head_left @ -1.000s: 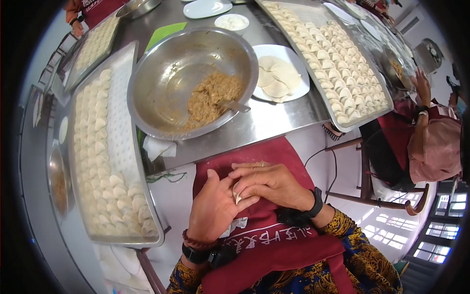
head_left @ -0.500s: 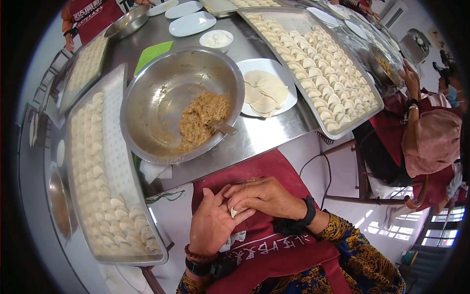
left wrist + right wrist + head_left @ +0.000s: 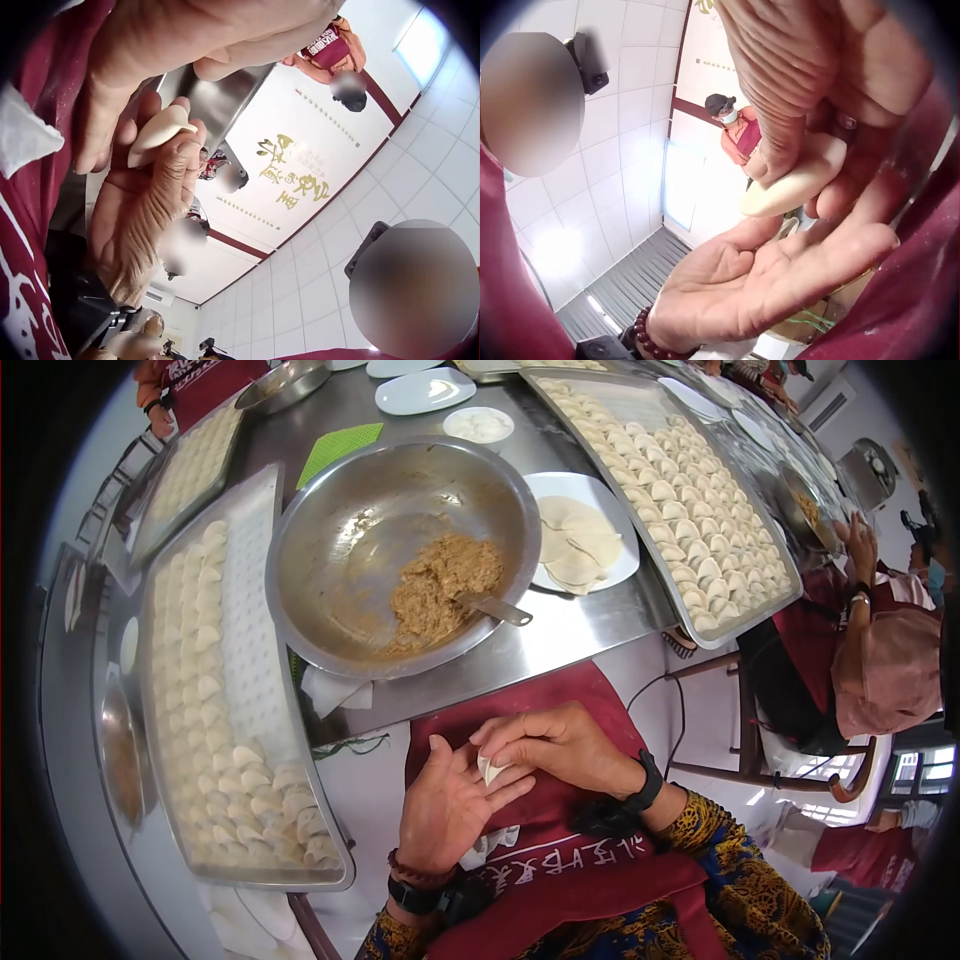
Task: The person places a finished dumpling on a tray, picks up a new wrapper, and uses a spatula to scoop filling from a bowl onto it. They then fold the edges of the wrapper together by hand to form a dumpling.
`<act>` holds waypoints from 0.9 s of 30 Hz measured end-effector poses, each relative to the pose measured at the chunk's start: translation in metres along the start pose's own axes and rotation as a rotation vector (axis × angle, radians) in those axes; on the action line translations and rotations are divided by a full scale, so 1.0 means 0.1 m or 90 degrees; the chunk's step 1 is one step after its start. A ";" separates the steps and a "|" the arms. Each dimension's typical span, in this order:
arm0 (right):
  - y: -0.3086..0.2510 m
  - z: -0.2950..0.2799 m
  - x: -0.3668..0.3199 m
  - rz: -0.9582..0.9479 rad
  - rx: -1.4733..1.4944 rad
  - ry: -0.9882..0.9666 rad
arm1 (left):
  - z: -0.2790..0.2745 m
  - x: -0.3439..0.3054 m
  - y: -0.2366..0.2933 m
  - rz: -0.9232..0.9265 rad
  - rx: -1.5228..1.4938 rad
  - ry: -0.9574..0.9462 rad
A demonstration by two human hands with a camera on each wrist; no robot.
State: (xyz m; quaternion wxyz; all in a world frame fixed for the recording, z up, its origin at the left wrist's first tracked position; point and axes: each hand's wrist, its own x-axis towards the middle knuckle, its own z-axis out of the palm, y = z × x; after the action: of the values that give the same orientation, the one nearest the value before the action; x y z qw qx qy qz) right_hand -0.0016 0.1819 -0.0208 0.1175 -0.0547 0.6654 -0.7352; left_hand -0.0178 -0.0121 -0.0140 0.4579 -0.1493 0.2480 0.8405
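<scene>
Between thumb and curled fingers, my right hand (image 3: 565, 747) pinches a small folded dumpling (image 3: 489, 769), pale and half-moon shaped. Palm up beneath it is my left hand (image 3: 447, 800), its fingers fairly straight and close under the dumpling. In the right wrist view the right thumb presses along the edge of the dumpling (image 3: 799, 180), above the open palm of the left hand (image 3: 742, 289). The left wrist view shows the dumpling (image 3: 161, 133) in the right hand's grip, with the left hand (image 3: 202, 37) large at the top. Both hands are over the apron, in front of the table edge.
A steel bowl (image 3: 330, 580) holds brown filling (image 3: 440, 585) and a spoon (image 3: 500, 608). Right of it, a white plate (image 3: 622, 550) carries round wrappers (image 3: 575, 545). Trays of dumplings stand left (image 3: 245, 620) and right (image 3: 570, 440). Another person (image 3: 880, 650) sits at the right.
My right hand has lifted slightly off the left fingers, and more of the dumpling shows. The left hand stays palm up. The head view shifted and came back.
</scene>
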 end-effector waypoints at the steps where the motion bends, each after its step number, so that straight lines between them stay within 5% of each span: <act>1: 0.00 0.03 0.02 0.006 0.030 0.017 | -0.04 0.00 0.01 0.020 -0.003 0.003; 3: -0.02 0.06 0.06 0.011 0.059 0.027 | -0.09 -0.01 0.02 0.046 -0.009 0.007; 7: -0.03 0.10 0.14 -0.006 -0.002 0.018 | -0.16 -0.08 0.10 0.278 0.066 0.096; 12: -0.12 0.08 0.18 0.055 0.030 0.015 | -0.02 0.02 0.26 0.478 0.060 0.055; 27: -0.24 0.09 0.34 0.059 0.050 0.025 | 0.02 0.30 0.44 0.431 0.075 -0.023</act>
State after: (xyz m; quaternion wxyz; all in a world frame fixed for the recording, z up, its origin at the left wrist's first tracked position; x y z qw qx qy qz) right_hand -0.0344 0.1672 0.0014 0.1400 -0.0048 0.6403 -0.7552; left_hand -0.0710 -0.0101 -0.0149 0.1649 -0.0173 0.3233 0.9316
